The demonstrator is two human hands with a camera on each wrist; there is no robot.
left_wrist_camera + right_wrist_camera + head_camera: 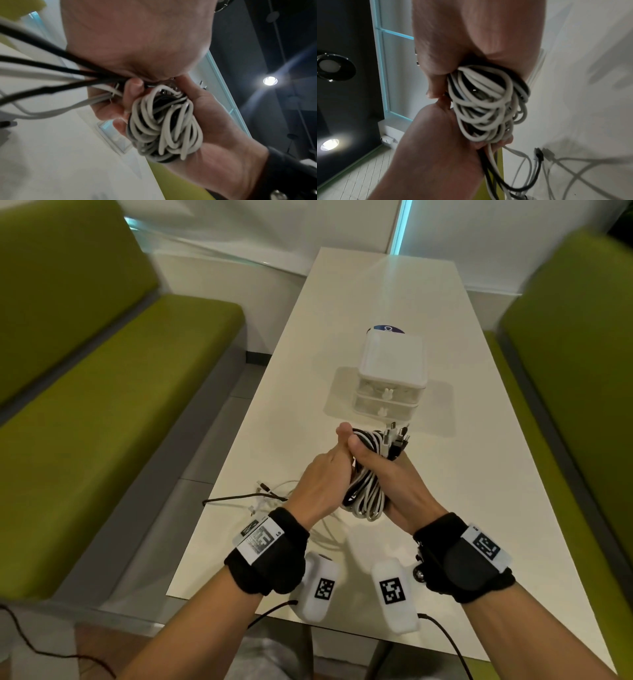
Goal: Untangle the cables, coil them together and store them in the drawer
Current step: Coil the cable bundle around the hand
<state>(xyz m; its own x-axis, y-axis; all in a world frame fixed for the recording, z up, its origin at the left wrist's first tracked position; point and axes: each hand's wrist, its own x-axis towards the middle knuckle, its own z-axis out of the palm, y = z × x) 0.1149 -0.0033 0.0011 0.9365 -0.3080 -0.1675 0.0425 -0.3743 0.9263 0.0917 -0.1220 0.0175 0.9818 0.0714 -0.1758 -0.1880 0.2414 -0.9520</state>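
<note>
A coil of white and black cables hangs above the white table, held between both hands. My right hand grips the coil, with several plugs sticking out past its thumb. My left hand presses against it and grips the trailing strands. Those loose cable ends lie on the table to the left. In the left wrist view the coil sits in the right hand's palm. In the right wrist view the coil hangs below my right hand. The small white drawer unit stands just beyond, both drawers closed.
Green benches run along the left and right of the table. A blue-and-white item peeks out behind the drawer unit. The table's left edge is close to the loose cable ends.
</note>
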